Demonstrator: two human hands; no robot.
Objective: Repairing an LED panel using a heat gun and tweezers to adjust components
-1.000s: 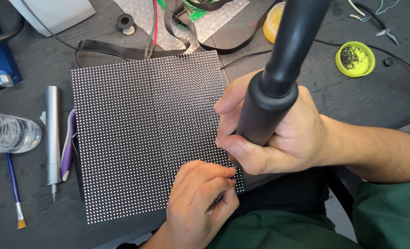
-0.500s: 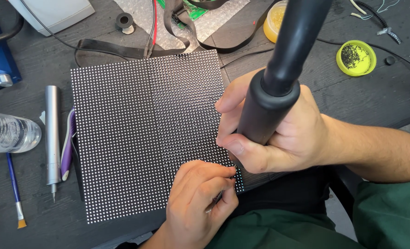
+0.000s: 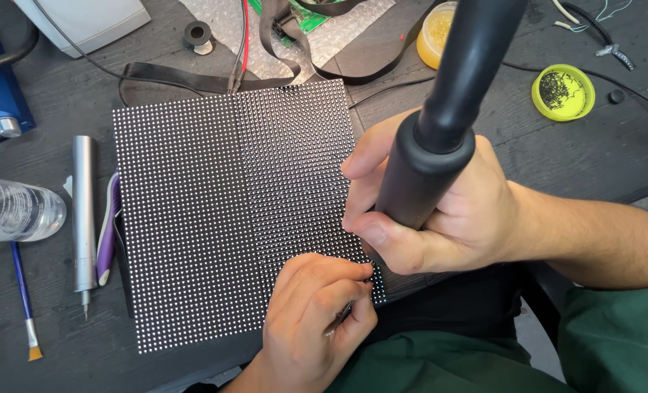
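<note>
The dotted LED panel lies flat on the dark worktop. At the panel's lower right corner the right hand grips a thick black tool handle pointed down at it — that handle blocks the view of the tip. The left hand pinches thin tweezers right there. Left of the panel: a silver pen tool, purple tool, plastic bottle, small brush. Beyond the panel's upper right corner — a yellow-green dish.
</note>
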